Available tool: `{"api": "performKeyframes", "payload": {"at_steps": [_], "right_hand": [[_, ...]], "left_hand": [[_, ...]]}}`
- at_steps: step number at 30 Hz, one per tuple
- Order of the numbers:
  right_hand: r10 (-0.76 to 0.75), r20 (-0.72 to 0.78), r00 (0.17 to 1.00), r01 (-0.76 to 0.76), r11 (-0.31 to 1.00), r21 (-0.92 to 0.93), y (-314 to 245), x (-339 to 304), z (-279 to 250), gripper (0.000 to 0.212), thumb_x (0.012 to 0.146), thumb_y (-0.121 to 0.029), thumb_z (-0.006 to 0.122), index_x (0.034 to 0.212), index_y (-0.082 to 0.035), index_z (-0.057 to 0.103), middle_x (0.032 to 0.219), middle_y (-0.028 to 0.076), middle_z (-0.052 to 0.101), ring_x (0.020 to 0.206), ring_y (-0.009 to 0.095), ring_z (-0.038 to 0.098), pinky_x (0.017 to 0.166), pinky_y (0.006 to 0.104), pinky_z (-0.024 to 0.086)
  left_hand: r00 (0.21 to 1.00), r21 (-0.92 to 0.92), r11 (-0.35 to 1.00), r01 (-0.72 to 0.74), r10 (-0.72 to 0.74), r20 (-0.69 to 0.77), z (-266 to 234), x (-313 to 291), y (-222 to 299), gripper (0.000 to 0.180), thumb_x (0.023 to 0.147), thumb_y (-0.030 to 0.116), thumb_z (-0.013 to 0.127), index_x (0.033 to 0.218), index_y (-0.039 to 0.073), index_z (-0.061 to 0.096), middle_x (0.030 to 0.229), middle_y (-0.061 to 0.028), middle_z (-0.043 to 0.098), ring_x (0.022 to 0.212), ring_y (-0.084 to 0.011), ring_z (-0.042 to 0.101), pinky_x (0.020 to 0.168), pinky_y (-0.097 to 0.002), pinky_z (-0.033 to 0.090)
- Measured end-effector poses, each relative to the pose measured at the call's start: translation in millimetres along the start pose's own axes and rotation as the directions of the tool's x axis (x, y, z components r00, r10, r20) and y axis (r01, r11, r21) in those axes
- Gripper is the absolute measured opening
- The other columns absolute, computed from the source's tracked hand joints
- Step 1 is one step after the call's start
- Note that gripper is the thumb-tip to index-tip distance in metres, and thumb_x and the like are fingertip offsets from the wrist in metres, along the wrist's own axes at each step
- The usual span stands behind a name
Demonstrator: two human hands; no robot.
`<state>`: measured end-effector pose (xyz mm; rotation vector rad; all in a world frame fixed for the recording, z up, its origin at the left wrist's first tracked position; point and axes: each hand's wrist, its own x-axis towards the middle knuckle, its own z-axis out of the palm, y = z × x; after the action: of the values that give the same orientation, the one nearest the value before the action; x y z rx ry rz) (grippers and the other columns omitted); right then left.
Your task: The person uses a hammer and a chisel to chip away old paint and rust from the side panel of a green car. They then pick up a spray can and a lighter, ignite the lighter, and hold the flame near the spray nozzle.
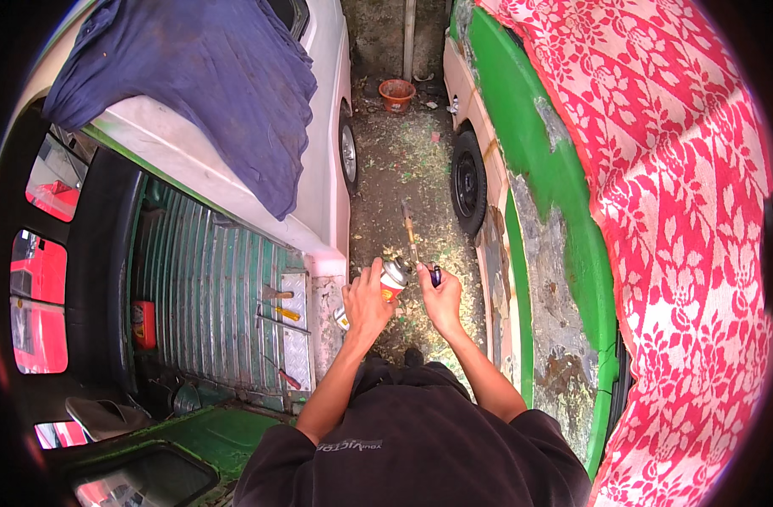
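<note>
My left hand [370, 306] is wrapped round a red and white metal can [392, 287] with a silvery domed top, held tilted. A white and yellow piece, perhaps its lower end, shows left of my wrist. Just to the right, my right hand [439, 297] is closed, with a small dark blue object [436, 275] in it; its kind is unclear. From between my hands a slim brass-coloured tube [410, 230] with a grey tip points forward over the floor. I cannot tell whether it joins the can or is in my right hand.
Left stands a pale van under a blue cloth [200, 84]; on its ribbed floor lie a scraper [275, 293], a screwdriver [285, 376] and a red container [144, 324]. Right is a green, patchily stripped vehicle [564, 253] under a red floral cloth [682, 211]. An orange basin [396, 95] stands ahead.
</note>
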<state>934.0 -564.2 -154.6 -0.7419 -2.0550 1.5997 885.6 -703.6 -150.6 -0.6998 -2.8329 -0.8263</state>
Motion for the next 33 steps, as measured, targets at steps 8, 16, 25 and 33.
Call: {"api": "performKeyframes", "payload": {"at_steps": [8,16,25,33], "right_hand": [[-0.065,-0.026,0.998,0.062,0.993,-0.102,-7.6,-2.5,-1.1,0.043,0.093,-0.026,0.065,0.059,-0.005,0.052,0.051,-0.007,0.039,0.048,0.004,0.030,0.044,0.0284,0.023],[0.026,0.016,1.000,-0.026,1.000,-0.004,6.0,-0.6,1.7,0.041,0.095,-0.027,0.063,0.060,-0.006,0.057,0.052,-0.008,0.044,0.048,0.002,0.033,0.043,0.0256,0.024],[0.080,0.003,0.997,-0.079,0.988,0.130,7.4,-0.2,6.6,0.047,0.093,-0.029,0.064,0.055,-0.005,0.052,0.048,-0.007,0.042,0.046,0.003,0.033,0.043,0.0287,0.024],[0.088,0.010,0.996,-0.089,0.990,0.105,0.6,-2.8,3.2,0.043,0.093,-0.030,0.065,0.061,-0.001,0.061,0.049,-0.006,0.045,0.047,0.003,0.036,0.043,0.0279,0.027]], "left_hand": [[1.000,0.004,1.000,0.004,-0.004,0.003,-3.2,0.3,0.4,0.087,0.058,0.014,0.085,0.134,0.009,0.043,0.111,-0.0117,0.060,0.098,-0.0319,0.061,0.080,-0.0468,0.043],[1.000,0.004,1.000,0.007,-0.007,0.003,-3.4,-0.7,-1.2,0.086,0.059,0.014,0.085,0.134,0.009,0.043,0.111,-0.0116,0.060,0.098,-0.0316,0.061,0.080,-0.0462,0.043],[1.000,0.004,1.000,0.007,-0.007,-0.003,-3.9,-1.5,-2.0,0.087,0.058,0.015,0.086,0.134,0.010,0.043,0.111,-0.0111,0.061,0.099,-0.0313,0.061,0.081,-0.0465,0.043],[1.000,0.002,1.000,0.003,-0.003,0.000,-4.1,-1.5,-1.6,0.088,0.057,0.015,0.086,0.134,0.009,0.043,0.111,-0.0113,0.061,0.099,-0.0311,0.061,0.081,-0.0466,0.043]]}}
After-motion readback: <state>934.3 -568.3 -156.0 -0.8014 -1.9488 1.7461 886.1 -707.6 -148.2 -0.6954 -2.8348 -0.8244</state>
